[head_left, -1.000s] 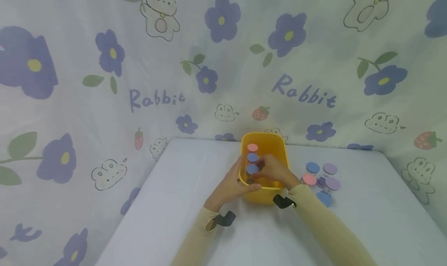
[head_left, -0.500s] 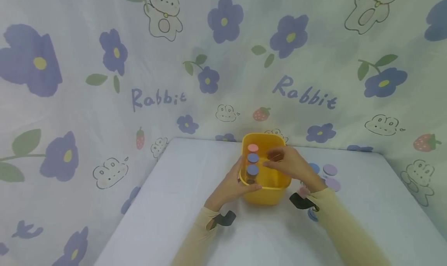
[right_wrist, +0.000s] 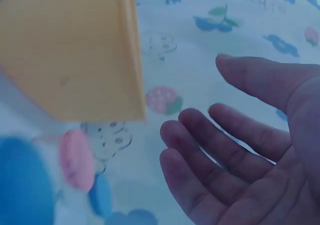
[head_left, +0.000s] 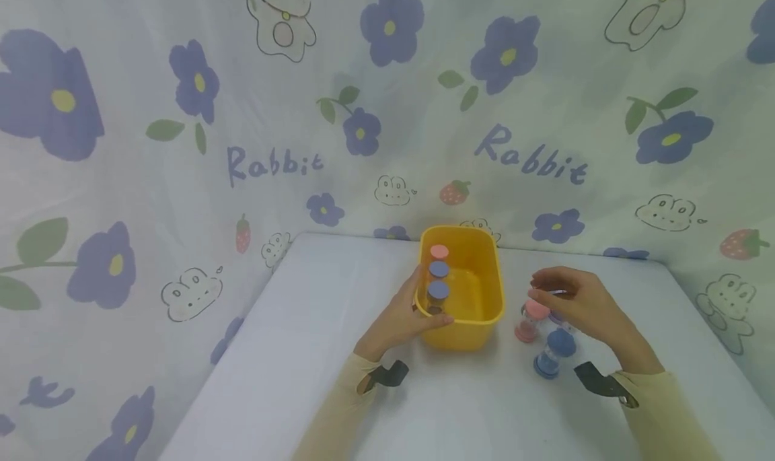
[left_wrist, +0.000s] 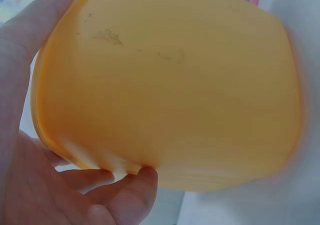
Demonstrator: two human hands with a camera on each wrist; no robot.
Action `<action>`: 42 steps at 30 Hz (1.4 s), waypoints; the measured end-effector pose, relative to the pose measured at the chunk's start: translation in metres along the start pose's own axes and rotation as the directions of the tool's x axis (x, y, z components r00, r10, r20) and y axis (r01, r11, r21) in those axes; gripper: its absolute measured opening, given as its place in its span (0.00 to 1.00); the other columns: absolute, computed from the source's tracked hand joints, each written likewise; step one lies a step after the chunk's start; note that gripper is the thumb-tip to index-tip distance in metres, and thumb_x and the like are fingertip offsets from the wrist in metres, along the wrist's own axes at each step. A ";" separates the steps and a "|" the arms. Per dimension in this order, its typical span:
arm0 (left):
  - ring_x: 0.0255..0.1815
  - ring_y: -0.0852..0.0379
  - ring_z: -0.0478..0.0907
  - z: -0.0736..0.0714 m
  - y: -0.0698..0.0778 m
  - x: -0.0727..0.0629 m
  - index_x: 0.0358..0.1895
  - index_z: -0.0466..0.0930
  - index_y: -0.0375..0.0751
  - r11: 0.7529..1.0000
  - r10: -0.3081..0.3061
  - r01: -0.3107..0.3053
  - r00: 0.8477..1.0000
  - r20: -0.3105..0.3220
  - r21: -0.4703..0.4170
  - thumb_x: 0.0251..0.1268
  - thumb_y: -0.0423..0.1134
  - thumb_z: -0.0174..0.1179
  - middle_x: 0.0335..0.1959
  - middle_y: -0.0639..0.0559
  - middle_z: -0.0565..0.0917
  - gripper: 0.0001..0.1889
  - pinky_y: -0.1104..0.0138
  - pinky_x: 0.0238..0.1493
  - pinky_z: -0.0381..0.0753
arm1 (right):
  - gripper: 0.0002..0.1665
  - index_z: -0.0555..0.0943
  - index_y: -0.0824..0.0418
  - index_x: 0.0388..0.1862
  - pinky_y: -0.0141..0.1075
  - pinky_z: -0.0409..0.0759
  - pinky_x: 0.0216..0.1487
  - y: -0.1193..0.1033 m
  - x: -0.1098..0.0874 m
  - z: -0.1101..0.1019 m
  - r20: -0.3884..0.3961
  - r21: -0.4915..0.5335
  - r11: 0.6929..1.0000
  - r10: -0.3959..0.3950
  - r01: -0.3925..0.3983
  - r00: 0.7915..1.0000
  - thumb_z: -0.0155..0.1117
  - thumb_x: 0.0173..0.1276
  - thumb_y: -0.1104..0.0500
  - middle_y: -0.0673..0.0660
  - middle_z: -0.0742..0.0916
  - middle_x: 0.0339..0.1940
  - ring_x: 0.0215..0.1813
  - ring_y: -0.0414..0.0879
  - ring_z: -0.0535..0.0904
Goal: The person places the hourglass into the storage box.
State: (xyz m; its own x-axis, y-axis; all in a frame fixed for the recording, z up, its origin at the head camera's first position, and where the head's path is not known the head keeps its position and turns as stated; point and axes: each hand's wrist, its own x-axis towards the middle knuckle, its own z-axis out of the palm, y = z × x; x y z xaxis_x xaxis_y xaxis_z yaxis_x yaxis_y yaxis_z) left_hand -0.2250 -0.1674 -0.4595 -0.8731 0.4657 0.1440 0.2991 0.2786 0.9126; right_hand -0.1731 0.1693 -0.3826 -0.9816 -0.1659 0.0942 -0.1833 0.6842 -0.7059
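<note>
My left hand [head_left: 396, 323] grips the near left corner of a yellow plastic bin [head_left: 466, 334], thumb over its rim. In the left wrist view the other fingers curl against the bin's wall [left_wrist: 175, 95]. Inside, along the left wall, stand one pink-capped hourglass [head_left: 439, 252] and two blue-capped hourglasses [head_left: 438, 290]. Right of the bin my right hand [head_left: 584, 309] hovers over more hourglasses, its fingers loosely bent with nothing between them. Close below it are a pink hourglass [head_left: 528, 328] and a blue hourglass [head_left: 554, 355]; a purple one is mostly hidden behind the hand.
The bin stands on a white table [head_left: 303, 299] against a curtain [head_left: 387, 111] printed with flowers and rabbits. The remaining hourglasses on the right are covered by my right hand. A black strap [head_left: 599, 380] is on each wrist.
My right hand has let go of a blue hourglass inside the bin, come out and moved right over the hourglasses on the table. The left hand has kept its grip.
</note>
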 end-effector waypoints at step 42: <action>0.85 0.46 0.55 -0.001 -0.003 0.004 0.83 0.39 0.75 0.999 0.032 -0.031 0.999 0.017 -0.036 0.53 0.59 0.77 0.86 0.55 0.53 0.61 0.32 0.79 0.59 | 0.44 0.72 0.65 0.74 0.26 0.87 0.50 0.089 -0.067 0.036 0.025 0.133 0.971 0.195 -0.197 0.980 0.77 0.64 0.49 0.70 0.80 0.69 0.49 0.13 0.74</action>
State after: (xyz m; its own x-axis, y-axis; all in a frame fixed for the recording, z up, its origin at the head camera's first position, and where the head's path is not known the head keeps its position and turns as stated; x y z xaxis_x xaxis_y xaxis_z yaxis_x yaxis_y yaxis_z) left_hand -0.2296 -0.1672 -0.4615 -0.8566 0.4884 0.1664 0.3119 0.2332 0.9211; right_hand -0.1218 0.2155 -0.4766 -0.9969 -0.0469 -0.0632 0.0223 0.6026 -0.7977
